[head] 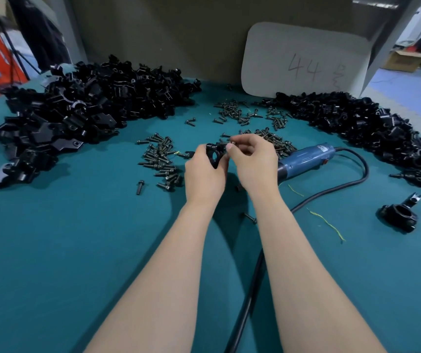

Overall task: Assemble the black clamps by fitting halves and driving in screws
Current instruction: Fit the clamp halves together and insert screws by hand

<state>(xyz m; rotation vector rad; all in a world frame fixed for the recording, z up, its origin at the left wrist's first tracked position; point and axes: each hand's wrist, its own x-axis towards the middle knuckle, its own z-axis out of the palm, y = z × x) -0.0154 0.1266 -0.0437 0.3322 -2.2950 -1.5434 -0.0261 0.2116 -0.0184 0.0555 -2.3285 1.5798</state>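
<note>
My left hand (204, 171) grips a black clamp (214, 152) with a round hole, held just above the green table at the centre. My right hand (251, 159) pinches a small screw (232, 143) at the clamp's top edge, thumb and fingertips curled round it. Loose dark screws (161, 159) lie in a heap left of my hands, with more screws (275, 142) behind my right hand. A blue electric screwdriver (306, 159) lies on the table to the right of my right hand.
A big pile of black clamp halves (77, 115) fills the left rear, and another pile (362, 123) curves along the right. One assembled clamp (399, 215) stands at the right. The screwdriver's black cord (255, 271) runs toward me between my forearms. A grey card (306, 59) leans at the back.
</note>
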